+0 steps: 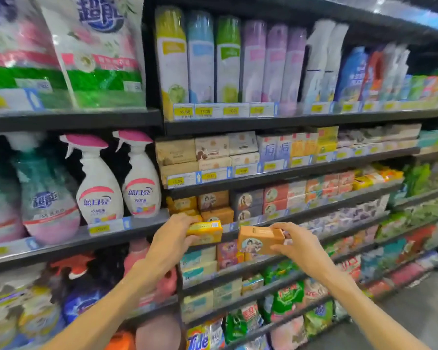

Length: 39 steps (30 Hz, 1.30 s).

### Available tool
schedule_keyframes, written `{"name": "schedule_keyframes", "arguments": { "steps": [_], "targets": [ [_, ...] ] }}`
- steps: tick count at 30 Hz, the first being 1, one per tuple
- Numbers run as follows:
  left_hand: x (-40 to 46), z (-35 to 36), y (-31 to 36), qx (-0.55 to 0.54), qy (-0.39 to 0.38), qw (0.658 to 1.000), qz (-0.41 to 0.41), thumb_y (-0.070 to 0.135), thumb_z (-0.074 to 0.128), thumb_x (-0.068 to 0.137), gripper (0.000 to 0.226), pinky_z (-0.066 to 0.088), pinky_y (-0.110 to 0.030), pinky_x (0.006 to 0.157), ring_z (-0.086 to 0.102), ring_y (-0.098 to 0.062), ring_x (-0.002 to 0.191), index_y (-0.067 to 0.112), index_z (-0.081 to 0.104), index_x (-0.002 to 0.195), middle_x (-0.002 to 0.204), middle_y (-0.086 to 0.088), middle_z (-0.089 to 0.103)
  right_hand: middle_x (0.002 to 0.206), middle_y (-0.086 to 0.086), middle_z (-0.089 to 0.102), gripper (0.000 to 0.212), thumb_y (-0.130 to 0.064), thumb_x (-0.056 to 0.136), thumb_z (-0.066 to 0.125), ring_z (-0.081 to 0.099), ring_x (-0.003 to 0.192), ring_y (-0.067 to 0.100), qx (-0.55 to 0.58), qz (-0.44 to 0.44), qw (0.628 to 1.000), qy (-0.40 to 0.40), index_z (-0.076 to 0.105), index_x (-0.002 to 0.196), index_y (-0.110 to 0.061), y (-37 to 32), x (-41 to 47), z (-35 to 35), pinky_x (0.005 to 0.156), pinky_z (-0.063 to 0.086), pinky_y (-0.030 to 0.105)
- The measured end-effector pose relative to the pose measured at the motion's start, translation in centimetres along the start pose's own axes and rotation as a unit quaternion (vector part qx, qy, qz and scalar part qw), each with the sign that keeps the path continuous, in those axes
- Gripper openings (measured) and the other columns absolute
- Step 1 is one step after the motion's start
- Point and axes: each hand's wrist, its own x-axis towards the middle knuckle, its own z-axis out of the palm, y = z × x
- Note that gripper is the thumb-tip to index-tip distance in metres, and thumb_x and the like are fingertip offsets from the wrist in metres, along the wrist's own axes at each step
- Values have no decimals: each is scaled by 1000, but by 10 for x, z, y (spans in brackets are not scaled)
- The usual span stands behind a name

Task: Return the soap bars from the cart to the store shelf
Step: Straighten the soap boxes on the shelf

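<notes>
Head view: the shelving step looks underway — both soap boxes are up at the soap shelf (276, 224) in the lower centre of the frame, no cart in sight. The left hand (173, 236) grips a yellow soap box (205, 232), fingers curled round its left end, just in front of matching yellow boxes (181, 204). The right hand (292, 242) pinches an orange soap box (259, 238) — thumb below, fingers on top. Next, each box probably needs sliding into its own row; the blur hides the exact gaps.
</notes>
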Motion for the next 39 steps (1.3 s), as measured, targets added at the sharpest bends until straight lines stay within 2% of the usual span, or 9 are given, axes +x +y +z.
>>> {"name": "schedule_keyframes", "arguments": {
  "steps": [8,11,13,17,22,27,32,36,39],
  "targets": [
    [35,20,-2,108,54,984,-131,33,68,89,29,51,-40,71,52,-20,108,21,58,114,113,3,57,112,-19,61,54,-31,80,80,55,98,1,10,-96,994,-54,56,128,-36,27,105,14,77,39,18],
    [42,27,-2,153,60,972,-169,23,69,87,27,51,-41,63,52,-23,107,17,59,111,110,0,57,111,-20,61,50,-29,81,78,57,101,2,23,-136,988,-64,58,127,-32,26,128,20,79,40,16],
    [47,31,-4,178,63,964,-189,17,69,85,30,54,-42,58,53,-24,107,17,60,114,109,1,58,112,-16,63,49,-27,82,78,60,104,7,23,-158,985,-69,59,127,-30,24,138,25,85,46,22],
    [55,34,-5,217,66,950,-215,14,68,85,35,54,-43,58,56,-24,109,18,62,119,109,0,64,119,-15,63,50,-28,81,78,60,107,6,22,-200,977,-64,59,127,-32,17,150,32,90,47,25],
    [60,33,-4,270,47,940,-204,14,87,69,37,50,-36,45,66,-27,94,13,70,102,91,-5,70,118,-15,62,51,-28,83,77,61,106,6,26,-216,975,-39,57,130,-31,9,161,45,92,48,25],
    [62,37,-9,314,45,927,-201,10,91,57,32,43,-31,39,66,-27,74,10,71,82,73,-7,66,120,-12,61,51,-27,87,73,62,100,9,19,-217,976,-11,56,135,-26,-1,163,58,89,51,30],
    [66,38,-10,336,39,923,-185,4,89,53,27,40,-30,39,66,-29,68,9,70,72,67,-8,64,120,-8,63,48,-28,89,71,61,97,12,-21,-231,972,25,56,134,-22,-10,164,72,82,50,28],
    [69,36,-7,346,19,921,-178,3,90,49,27,42,-29,39,67,-28,65,11,70,65,62,-8,65,123,-5,64,46,-28,91,67,64,106,19,-74,-239,968,30,52,135,-27,-20,168,75,86,55,37],
    [74,36,-4,359,2,918,-168,4,92,43,32,41,-26,39,65,-23,54,16,67,59,52,-2,61,117,-1,66,41,-32,93,64,66,102,24,-141,-243,959,31,52,131,-24,-26,172,73,77,57,40]
  ]
}}
